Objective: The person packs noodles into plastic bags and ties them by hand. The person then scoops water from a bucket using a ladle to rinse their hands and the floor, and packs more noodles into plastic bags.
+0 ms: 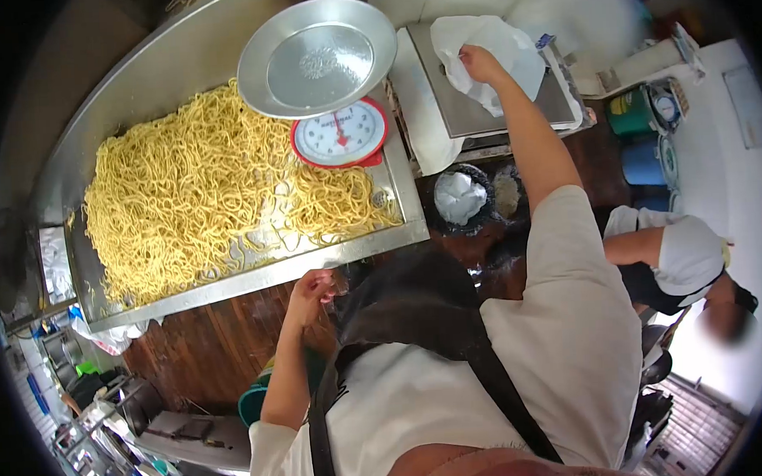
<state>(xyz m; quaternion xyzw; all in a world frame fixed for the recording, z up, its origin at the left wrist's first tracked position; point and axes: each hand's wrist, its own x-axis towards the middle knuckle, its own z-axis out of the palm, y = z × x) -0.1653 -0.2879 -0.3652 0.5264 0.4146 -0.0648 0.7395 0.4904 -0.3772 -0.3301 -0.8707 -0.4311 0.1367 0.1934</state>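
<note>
My right hand (481,64) reaches out to a stack of thin white plastic bags or sheets (513,58), its fingers pinched on the near edge. The stack lies on a flat metal plate (452,116). My left hand (315,287) hangs just off the front rim of a large metal tray, fingers loosely curled and apart, with nothing visible in them. Yellow noodles (184,195) cover much of the tray (272,272). In its right part stands a dial scale (340,136) with a red rim, carrying a wide, round metal pan (318,58) with no noodles in it.
Below the metal plate sits a dark bin lined with silvery plastic (461,198). Another person (667,255) bends over at the right, near several buckets (643,158). A green bucket (253,403) stands on the wooden floor (199,356) beside my left arm.
</note>
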